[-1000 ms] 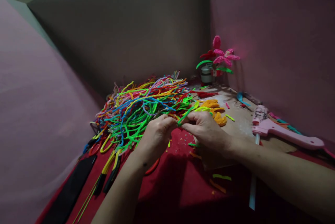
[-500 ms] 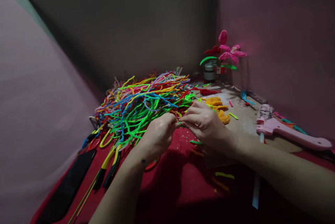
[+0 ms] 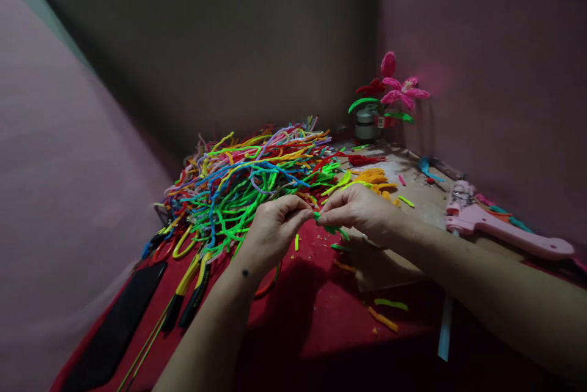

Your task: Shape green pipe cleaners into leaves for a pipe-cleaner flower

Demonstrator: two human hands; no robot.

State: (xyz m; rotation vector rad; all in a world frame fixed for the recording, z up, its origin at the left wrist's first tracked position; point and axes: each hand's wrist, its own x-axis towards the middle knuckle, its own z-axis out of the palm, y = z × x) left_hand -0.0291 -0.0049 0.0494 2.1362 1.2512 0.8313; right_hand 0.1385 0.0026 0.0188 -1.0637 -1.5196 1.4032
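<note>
From where I stand, the thing being worked is the green piece (image 3: 317, 216), small and fuzzy, a bright leaf-green that catches what light there is. It's held up in the air over the worktop (image 3: 293, 331), right between the two hands, and only a short bit shows in the gap where the fingertips nearly meet. The left hand (image 3: 277, 227) has thumb and forefinger pinched together at that near end, with an open arch of space behind the tips. The right hand (image 3: 360, 211) pinches it just beside, thumb against fingers, so most of what it grips is hidden from me. More green hangs just below the right fingers, a darker, curled bit with soft edges; I can't tell whether it's one length with what is pinched. A yellow-green strand (image 3: 339, 182) shows just past the right knuckles, near some orange petals (image 3: 373, 178). Behind the left hand lies the big tangled pile (image 3: 257, 175), with plenty of strands in much the same green, and others blue, red, yellow and lilac. Below the hands, the red surface is dotted with tiny scraps, a yellow clipping (image 3: 391, 304) and an orange one. The pink glue gun (image 3: 499, 228) rests well off to the right.
</note>
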